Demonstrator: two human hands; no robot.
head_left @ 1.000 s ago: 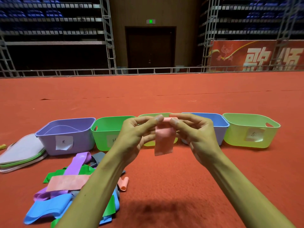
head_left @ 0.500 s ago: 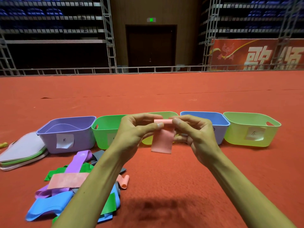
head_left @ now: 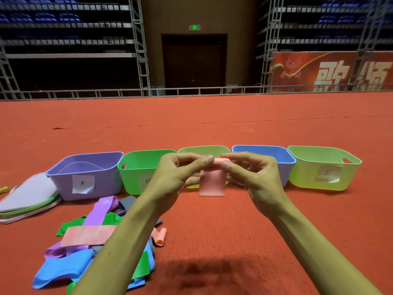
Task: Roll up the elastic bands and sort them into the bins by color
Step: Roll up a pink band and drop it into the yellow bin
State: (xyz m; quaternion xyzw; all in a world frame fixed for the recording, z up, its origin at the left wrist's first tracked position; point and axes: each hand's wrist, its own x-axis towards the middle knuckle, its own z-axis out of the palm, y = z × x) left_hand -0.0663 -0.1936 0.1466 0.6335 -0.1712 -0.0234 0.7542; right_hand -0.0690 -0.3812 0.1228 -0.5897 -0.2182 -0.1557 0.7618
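A pink elastic band (head_left: 212,184) hangs in the air between my hands, its top edge rolled into a small coil. My left hand (head_left: 178,177) pinches the coil's left end and my right hand (head_left: 253,177) pinches its right end. Behind them a row of bins stands on the red floor: purple bin (head_left: 85,173), green bin (head_left: 138,167), yellow-green bin (head_left: 204,150), blue bin (head_left: 268,154) and another yellow-green bin (head_left: 325,169). A heap of loose bands (head_left: 85,248) in purple, green, pink, blue and grey lies at the lower left, partly under my left forearm.
A flat stack of bin lids (head_left: 25,196) lies left of the purple bin. A small curled pink band (head_left: 159,236) rests beside the heap. Red carpet stretches far behind the bins to a metal railing (head_left: 191,90).
The hanging part of the pink band has grown shorter as the coil at its top got thicker. Both hands have stayed at about the same place in front of the bins.
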